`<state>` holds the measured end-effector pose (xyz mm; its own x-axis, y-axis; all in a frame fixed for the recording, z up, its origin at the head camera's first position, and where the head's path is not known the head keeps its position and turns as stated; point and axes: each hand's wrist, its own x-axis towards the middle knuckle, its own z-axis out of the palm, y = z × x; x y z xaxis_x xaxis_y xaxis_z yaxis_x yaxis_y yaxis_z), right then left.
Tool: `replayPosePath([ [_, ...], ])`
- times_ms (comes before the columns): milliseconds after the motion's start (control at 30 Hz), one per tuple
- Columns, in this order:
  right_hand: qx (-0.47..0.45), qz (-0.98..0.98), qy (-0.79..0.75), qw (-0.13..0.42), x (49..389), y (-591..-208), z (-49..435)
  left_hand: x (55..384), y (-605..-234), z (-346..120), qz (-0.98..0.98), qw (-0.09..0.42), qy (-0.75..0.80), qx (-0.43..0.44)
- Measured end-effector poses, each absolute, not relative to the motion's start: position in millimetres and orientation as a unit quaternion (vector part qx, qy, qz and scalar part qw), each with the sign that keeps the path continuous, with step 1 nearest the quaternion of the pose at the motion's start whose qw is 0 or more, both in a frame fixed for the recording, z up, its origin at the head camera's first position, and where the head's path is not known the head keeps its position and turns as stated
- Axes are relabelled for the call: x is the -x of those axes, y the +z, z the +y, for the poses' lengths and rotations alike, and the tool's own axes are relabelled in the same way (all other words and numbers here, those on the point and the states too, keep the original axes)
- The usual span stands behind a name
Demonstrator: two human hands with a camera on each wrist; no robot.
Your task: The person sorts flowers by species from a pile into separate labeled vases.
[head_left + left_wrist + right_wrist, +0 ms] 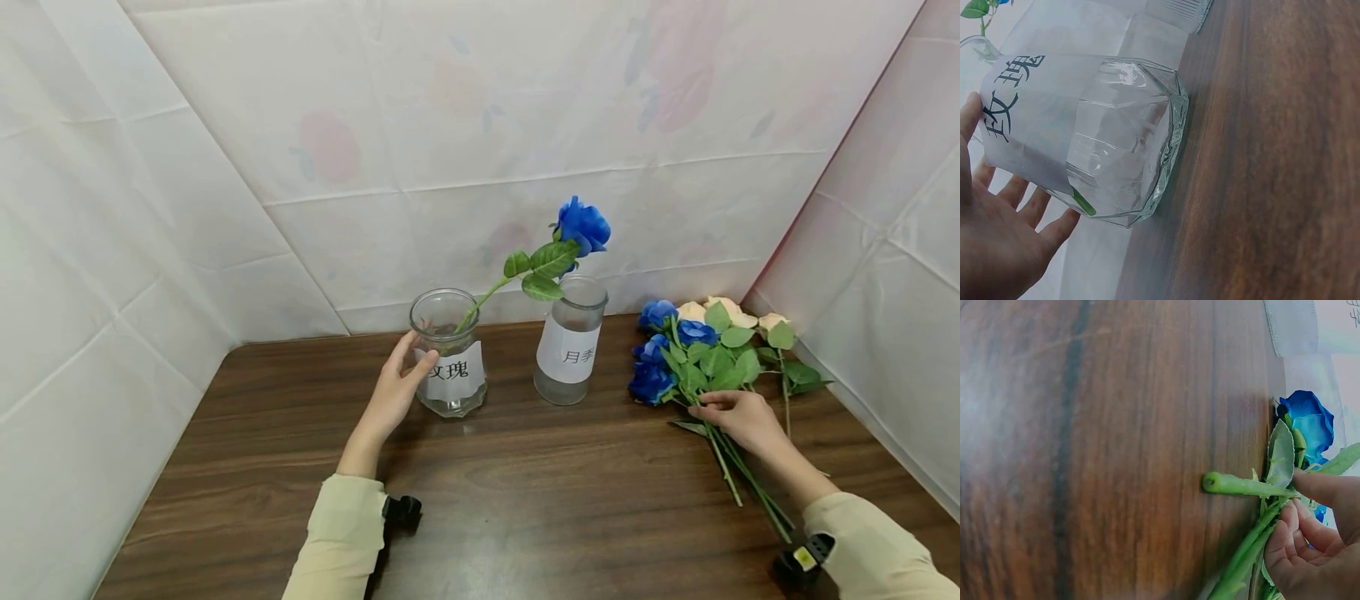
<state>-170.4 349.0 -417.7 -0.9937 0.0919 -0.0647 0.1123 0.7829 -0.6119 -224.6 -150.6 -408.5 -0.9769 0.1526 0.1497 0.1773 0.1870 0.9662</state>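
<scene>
My left hand holds the side of a clear glass vase with a white paper label, thumb in front and fingers behind. One blue artificial rose leans out of this vase to the right, its green stem end showing through the glass near the bottom in the left wrist view. On the right, my right hand pinches a green rose stem between thumb and fingers. That stem belongs to a bunch of blue roses lying on the table; the fingers hide part of it.
A second labelled glass vase stands between the first vase and the bunch, behind the leaning bloom. Cream roses lie behind the blue ones. White cloth hangs along the back and sides of the brown wooden table.
</scene>
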Motion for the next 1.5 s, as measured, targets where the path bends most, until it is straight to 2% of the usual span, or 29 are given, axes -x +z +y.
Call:
replayPosePath([
  [400,-0.083,0.904,-0.412,0.076,168,-407,351,225,-409,-150,-0.77,0.011,-0.629,0.109],
  [667,-0.111,0.878,-0.46,0.07,163,-391,349,227,-411,-151,-0.767,0.018,-0.63,0.117],
  [833,-0.113,0.848,-0.516,0.032,157,-383,343,227,-410,-151,-0.772,0.007,-0.627,0.107],
  [1133,-0.074,0.625,-0.776,-0.036,145,-373,311,210,-381,-147,-0.774,-0.022,-0.627,0.093],
  [1333,-0.018,0.59,-0.801,-0.102,143,-363,281,205,-375,-146,-0.779,-0.025,-0.621,0.088],
  [1500,-0.009,0.594,-0.788,-0.158,148,-349,248,205,-375,-146,-0.777,-0.025,-0.623,0.087],
])
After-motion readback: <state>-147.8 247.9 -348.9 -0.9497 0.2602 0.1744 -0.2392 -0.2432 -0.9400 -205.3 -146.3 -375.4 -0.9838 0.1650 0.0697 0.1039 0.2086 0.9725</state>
